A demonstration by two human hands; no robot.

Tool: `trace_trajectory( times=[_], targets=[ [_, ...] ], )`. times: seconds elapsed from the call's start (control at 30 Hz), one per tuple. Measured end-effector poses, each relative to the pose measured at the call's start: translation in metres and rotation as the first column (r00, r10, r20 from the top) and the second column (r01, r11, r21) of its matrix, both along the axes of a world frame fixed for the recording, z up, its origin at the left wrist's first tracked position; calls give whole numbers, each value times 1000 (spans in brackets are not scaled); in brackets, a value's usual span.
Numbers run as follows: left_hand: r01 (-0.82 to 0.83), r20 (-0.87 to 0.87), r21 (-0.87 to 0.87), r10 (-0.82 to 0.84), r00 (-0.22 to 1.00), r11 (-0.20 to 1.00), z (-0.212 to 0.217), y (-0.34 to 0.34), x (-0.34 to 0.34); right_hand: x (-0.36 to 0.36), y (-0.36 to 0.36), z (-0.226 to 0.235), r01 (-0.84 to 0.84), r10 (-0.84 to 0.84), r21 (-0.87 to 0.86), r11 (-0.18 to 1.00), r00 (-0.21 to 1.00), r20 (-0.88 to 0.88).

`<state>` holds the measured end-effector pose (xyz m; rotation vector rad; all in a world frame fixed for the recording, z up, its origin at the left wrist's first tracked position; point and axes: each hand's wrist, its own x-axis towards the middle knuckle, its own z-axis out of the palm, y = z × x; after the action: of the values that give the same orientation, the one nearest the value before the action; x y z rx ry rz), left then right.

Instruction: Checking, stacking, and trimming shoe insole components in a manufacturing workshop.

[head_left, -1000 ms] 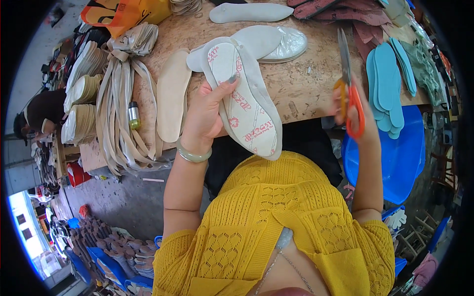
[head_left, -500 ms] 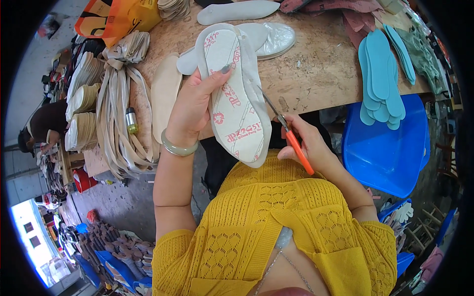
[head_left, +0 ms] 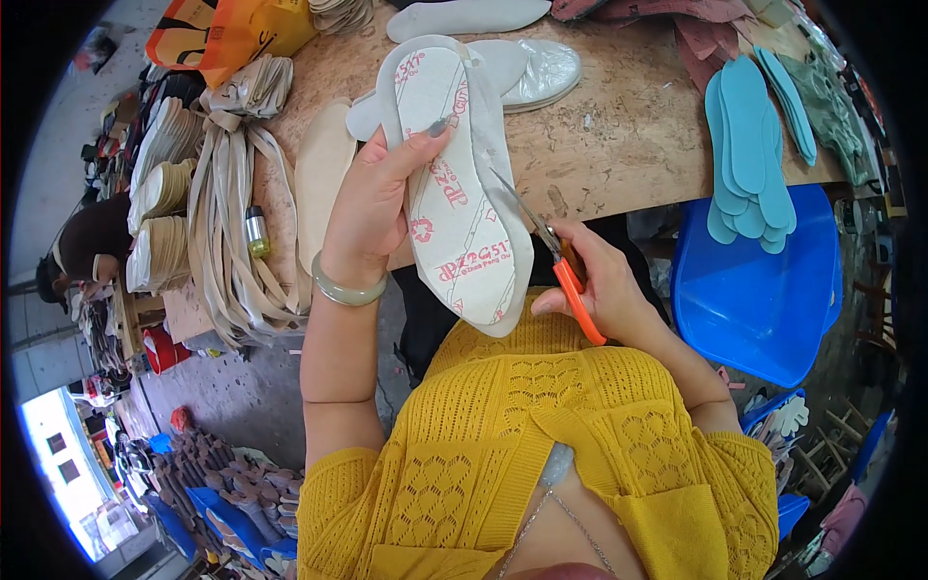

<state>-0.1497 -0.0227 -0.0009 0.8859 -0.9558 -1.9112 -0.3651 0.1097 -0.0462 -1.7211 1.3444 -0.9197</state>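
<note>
My left hand (head_left: pixel 379 198) grips a white insole (head_left: pixel 447 203) with red print, its thumb pressed on the upper face. A wider pale grey lining layer lies under the insole and sticks out past its right edge. In my right hand (head_left: pixel 601 280) is a pair of scissors (head_left: pixel 570 280) with orange handles. The blades point up and left, slightly parted, at the right edge of the lining. Behind the held piece, a few grey insoles and a shiny silver piece (head_left: pixel 549 75) lie on the wooden table (head_left: pixel 604 145).
Teal insoles (head_left: pixel 744 145) overlap at the table's right edge, above a blue plastic tub (head_left: pixel 749 290). Beige strips (head_left: pixel 227 222), a small bottle (head_left: pixel 256 232) and stacked insoles (head_left: pixel 162 198) are on the left. An orange bag (head_left: pixel 227 34) stands at the far left. Another person (head_left: pixel 92 246) bends over farther left.
The scissors have tilted and their blades have parted, with the tips moved up and left over the lining's edge. The held insole has shifted slightly.
</note>
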Motion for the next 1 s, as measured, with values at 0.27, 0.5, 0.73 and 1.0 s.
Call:
trace_trajectory(
  times=[0.27,0.5,0.73,1.0],
  targets=[
    [-41,-90,-6,40,995,999,8,8,-5,4,2,-15,72,-67,-126,989,997,51],
    [-106,-112,-19,103,988,994,8,18,-9,1,1,-15,82,-79,-181,980,997,25],
    [-108,-71,-49,104,992,993,4,29,-16,3,-1,-7,70,-68,-134,989,998,19],
    [-163,-58,-114,158,986,980,-3,38,-18,5,-1,-3,65,-63,-70,995,997,37]
  ],
)
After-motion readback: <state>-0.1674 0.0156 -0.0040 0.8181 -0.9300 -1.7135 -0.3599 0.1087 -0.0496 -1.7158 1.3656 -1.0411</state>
